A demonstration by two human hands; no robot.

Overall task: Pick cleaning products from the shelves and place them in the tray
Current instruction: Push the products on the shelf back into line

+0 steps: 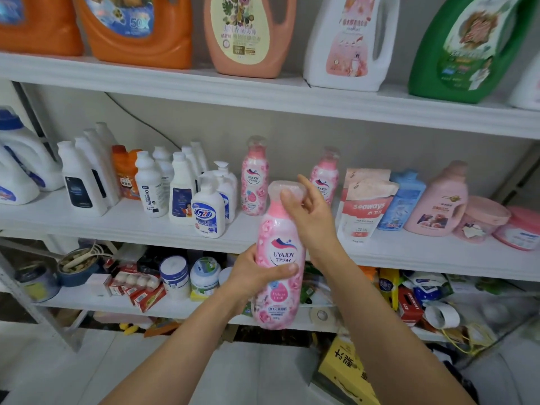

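A pink flowered UYAJOY bottle [279, 255] with a clear cap is held upright in front of the middle shelf [122, 226]. My left hand [257, 274] grips its body from the left, thumb across the label. My right hand [306, 213] is at the bottle's cap and neck, thumb on the cap, the other fingers spread loosely. Two more UYAJOY bottles [254, 176] [325, 176] stand on the shelf behind. No tray is in view.
The middle shelf holds white spray bottles [83, 176], a pump bottle [208, 210], Seaways pouches [365, 206], a blue pack [404, 200], a pink jug [441, 204] and pink tubs [482, 219]. Large jugs [140, 30] line the top shelf. The lower shelf is cluttered. A yellow box [347, 372] lies on the floor.
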